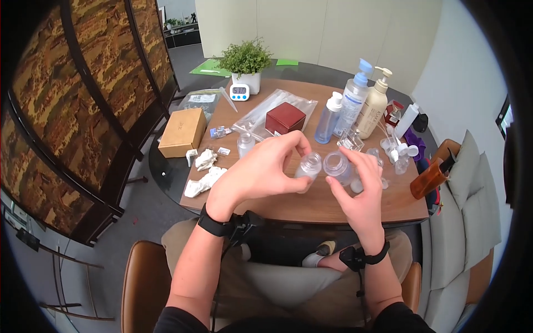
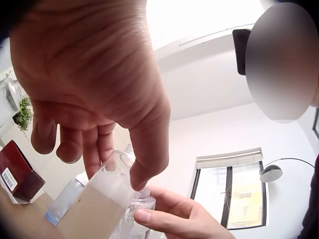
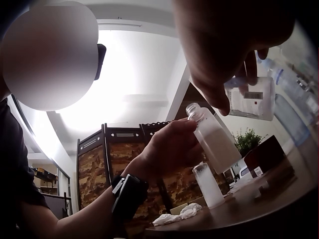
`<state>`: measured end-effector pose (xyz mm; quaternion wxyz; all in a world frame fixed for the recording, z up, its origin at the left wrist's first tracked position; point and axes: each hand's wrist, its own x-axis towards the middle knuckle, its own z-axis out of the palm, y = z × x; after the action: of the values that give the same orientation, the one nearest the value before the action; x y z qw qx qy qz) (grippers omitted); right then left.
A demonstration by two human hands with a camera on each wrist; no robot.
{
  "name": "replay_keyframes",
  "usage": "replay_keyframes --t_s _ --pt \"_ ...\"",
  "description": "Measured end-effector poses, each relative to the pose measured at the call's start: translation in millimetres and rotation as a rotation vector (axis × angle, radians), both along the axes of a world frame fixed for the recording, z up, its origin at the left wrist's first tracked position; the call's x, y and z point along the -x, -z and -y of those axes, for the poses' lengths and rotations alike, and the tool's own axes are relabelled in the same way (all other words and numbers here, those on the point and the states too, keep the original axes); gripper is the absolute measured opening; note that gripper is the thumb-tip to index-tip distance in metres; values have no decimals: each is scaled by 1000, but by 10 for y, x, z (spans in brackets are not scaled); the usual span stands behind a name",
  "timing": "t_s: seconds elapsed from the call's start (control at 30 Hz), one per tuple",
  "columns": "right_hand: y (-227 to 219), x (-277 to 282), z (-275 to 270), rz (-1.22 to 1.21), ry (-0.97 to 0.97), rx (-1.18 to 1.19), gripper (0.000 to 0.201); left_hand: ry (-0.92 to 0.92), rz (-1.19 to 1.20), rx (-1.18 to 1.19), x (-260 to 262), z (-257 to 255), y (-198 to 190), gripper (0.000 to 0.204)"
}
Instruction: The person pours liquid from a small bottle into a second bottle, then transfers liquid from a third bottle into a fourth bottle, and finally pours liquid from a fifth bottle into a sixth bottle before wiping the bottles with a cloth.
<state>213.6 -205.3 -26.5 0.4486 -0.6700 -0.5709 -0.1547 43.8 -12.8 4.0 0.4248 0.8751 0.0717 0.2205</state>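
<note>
My left hand (image 1: 252, 175) pinches a small clear bottle (image 3: 217, 144) between thumb and fingers. The bottle is tilted, has an uncapped neck and contains whitish liquid. Beside it, my right hand (image 1: 363, 180) grips a wider clear bottle (image 3: 256, 105) with a small label. That bottle is tipped nearly onto its side in the right wrist view, and its round mouth faces up toward the head camera. In the head view the two necks are close together above the wooden table. Another bottle with whitish contents (image 3: 208, 185) stands on the table behind the left hand.
Crumpled white tissues (image 1: 206, 182) and a cardboard box (image 1: 182, 132) are at the left. A dark red box (image 1: 285, 119) sits on a plastic bag. Pump bottles (image 1: 351, 102) stand behind the right hand, with an amber bottle (image 1: 428, 184) near the right edge.
</note>
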Motion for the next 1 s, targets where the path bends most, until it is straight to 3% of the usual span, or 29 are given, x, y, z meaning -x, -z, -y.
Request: replay_keyframes --t_s 0.37,0.67,0.9,1.0 --pt "308 -49 -344 -435 -61 47 55 -37 -18 -68 61 -74 2 42" --pt "582 -194 -513 -580 -110 118 58 12 -94 -115 66 -80 58 44" --pt "594 -122 -460 -487 -97 40 60 27 -137 -121 55 -77 74 44" --pt "392 -23 -370 -320 -30 -76 47 27 -150 -121 55 -78 76 45"
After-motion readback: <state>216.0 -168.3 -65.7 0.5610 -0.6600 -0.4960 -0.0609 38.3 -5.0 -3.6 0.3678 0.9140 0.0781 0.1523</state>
